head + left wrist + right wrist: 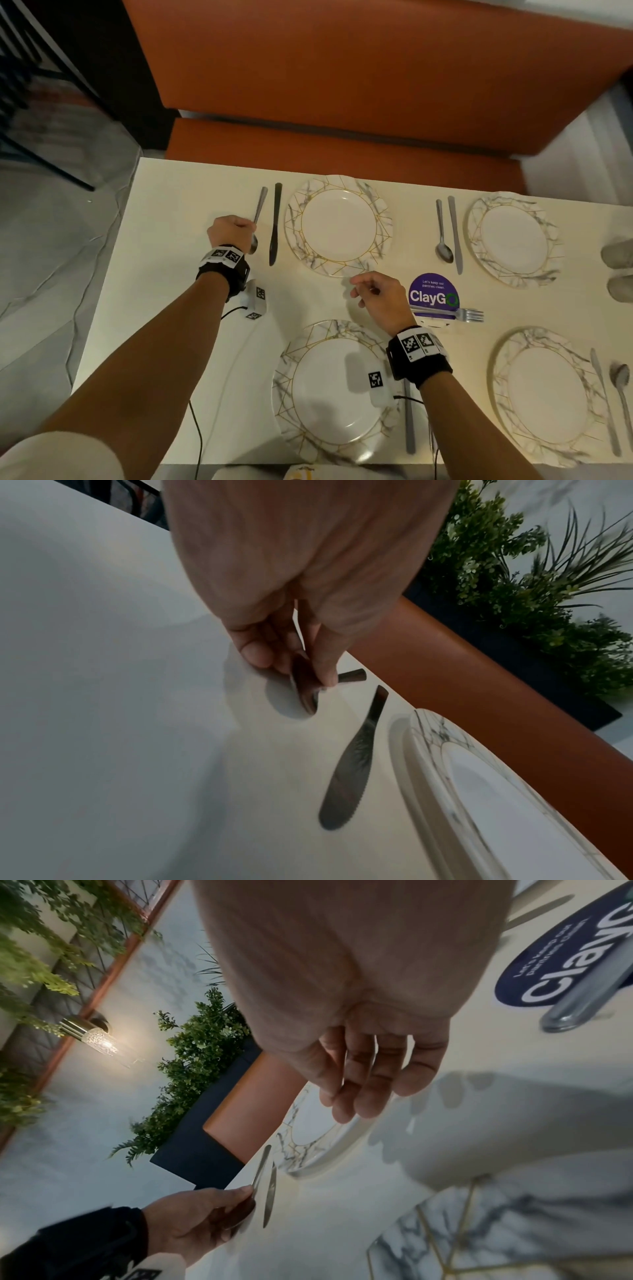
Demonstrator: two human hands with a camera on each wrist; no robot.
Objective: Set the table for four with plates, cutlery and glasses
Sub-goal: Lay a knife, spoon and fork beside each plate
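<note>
A: What are the hands doing?

B: The left hand (228, 232) pinches a spoon (259, 209) at its neck, bowl near the counter (164, 260), just left of a dark knife (275, 224). The right hand (380, 298) hangs loosely curled, holding nothing, at the 6 o'clock rim of the far-left plate (337, 224).

A: And around them?

B: Three more plates: near-left plate (329, 394), far-right plate (513, 240), near-right plate (548, 394). Forks (459, 313) lie across a purple ClayGo sign (433, 294), at 3 o'clock from the right hand.
</note>
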